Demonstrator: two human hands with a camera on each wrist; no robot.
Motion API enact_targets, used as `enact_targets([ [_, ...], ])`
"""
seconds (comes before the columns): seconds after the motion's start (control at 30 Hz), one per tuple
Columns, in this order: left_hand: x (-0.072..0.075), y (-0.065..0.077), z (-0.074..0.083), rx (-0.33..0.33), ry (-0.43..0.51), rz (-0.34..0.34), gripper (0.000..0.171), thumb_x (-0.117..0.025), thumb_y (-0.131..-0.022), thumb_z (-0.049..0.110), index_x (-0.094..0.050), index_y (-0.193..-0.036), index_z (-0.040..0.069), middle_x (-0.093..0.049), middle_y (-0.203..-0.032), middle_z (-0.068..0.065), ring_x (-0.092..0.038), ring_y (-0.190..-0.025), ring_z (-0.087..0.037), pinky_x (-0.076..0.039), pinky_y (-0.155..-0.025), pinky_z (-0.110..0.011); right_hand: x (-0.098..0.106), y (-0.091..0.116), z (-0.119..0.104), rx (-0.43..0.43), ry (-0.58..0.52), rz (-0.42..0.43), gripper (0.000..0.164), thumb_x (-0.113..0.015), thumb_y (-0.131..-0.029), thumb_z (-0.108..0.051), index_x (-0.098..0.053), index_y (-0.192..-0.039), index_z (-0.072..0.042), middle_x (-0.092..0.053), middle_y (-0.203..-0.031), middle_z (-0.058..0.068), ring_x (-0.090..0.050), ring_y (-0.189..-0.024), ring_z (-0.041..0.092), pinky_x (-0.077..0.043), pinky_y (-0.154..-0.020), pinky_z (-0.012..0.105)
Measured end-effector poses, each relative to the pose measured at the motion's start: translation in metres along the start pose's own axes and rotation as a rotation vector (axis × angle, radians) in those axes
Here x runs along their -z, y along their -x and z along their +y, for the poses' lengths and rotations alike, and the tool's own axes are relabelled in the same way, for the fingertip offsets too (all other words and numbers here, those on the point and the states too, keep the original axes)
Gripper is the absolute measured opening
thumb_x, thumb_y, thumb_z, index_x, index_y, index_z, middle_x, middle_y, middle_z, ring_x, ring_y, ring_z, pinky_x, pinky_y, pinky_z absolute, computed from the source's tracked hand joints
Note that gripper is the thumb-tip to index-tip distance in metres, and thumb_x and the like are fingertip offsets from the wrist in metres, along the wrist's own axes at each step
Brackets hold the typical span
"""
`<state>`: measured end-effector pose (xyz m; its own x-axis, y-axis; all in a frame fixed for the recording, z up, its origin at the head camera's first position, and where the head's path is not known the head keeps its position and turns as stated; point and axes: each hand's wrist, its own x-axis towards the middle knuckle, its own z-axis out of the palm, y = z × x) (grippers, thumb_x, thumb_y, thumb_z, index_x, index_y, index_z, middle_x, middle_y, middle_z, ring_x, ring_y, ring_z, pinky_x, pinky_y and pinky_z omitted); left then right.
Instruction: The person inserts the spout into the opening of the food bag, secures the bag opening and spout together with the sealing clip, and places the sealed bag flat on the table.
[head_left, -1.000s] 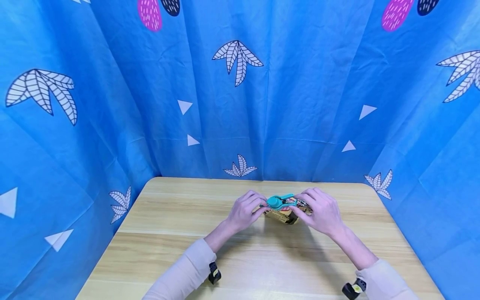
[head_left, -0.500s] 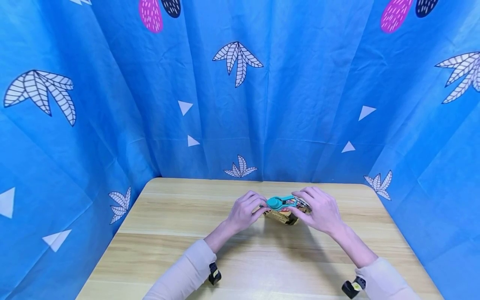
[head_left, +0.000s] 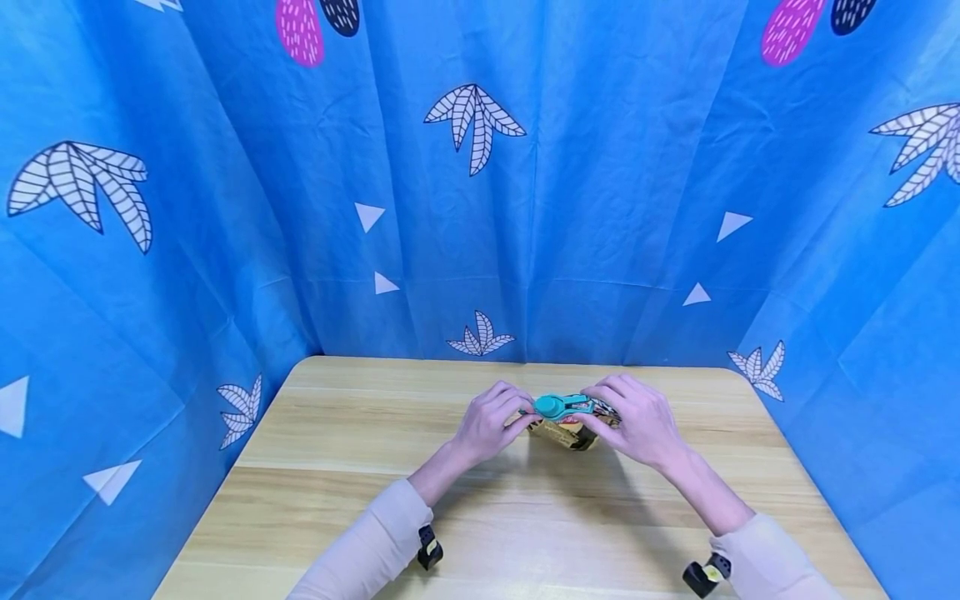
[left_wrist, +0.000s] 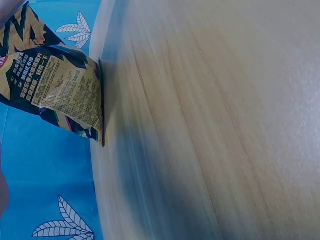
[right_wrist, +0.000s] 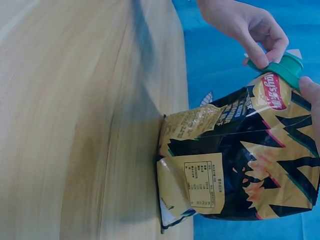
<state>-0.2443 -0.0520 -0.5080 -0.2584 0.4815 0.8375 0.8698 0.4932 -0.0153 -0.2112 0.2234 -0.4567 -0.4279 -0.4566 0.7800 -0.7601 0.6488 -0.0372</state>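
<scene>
A gold-and-black Lay's chip bag (right_wrist: pixel 240 150) stands on the table, its top end up between my hands. Across that top lies a teal bag clip (head_left: pixel 552 407) with a round cap. My left hand (head_left: pixel 491 422) pinches the clip's left end between thumb and fingertips. At the other end, my right hand (head_left: pixel 637 419) squeezes the clip's two arms between thumb and fingers. Only the right thumb (right_wrist: pixel 311 90) shows in the right wrist view, against the clip. In the left wrist view the bag (left_wrist: pixel 70 90) shows its printed side, and the clip is out of sight.
The wooden table (head_left: pixel 360 508) has a rounded far edge just behind the bag. A blue patterned curtain (head_left: pixel 600 167) hangs around the back and both sides. Each wrist wears a black camera (head_left: pixel 429 547).
The clip's far arm, angled away from the other a second ago, has come in close to it as my right fingers drew nearer the thumb. My left hand stays in place.
</scene>
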Motion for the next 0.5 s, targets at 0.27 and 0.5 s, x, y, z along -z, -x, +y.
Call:
enact_targets([
  [0.27,-0.0001,0.0003,0.0003,0.026,0.037,0.009,0.031,-0.093,-0.076,0.024,-0.07,-0.093,0.012,-0.073,-0.098,-0.002,-0.068,-0.094,-0.015,-0.059,-0.085,-0.019,-0.0004,0.0017,-0.0035,-0.016,-0.004,0.01,0.046,-0.071,-0.095,-0.057,-0.078,-0.1,-0.012,-0.074,-0.091,0.001,-0.068,-0.079,0.018,-0.056,-0.061,0.034],
  [0.5,0.0006,-0.0036,0.0017,0.057,0.012,-0.027,0.041,-0.092,-0.076,0.036,-0.069,-0.1,0.011,-0.073,-0.101,-0.002,-0.067,-0.097,-0.015,-0.058,-0.089,-0.021,-0.0009,0.0024,-0.0076,-0.078,-0.066,-0.003,0.036,-0.082,-0.088,-0.046,-0.078,-0.1,-0.013,-0.075,-0.092,-0.001,-0.067,-0.08,0.016,-0.056,-0.062,0.032],
])
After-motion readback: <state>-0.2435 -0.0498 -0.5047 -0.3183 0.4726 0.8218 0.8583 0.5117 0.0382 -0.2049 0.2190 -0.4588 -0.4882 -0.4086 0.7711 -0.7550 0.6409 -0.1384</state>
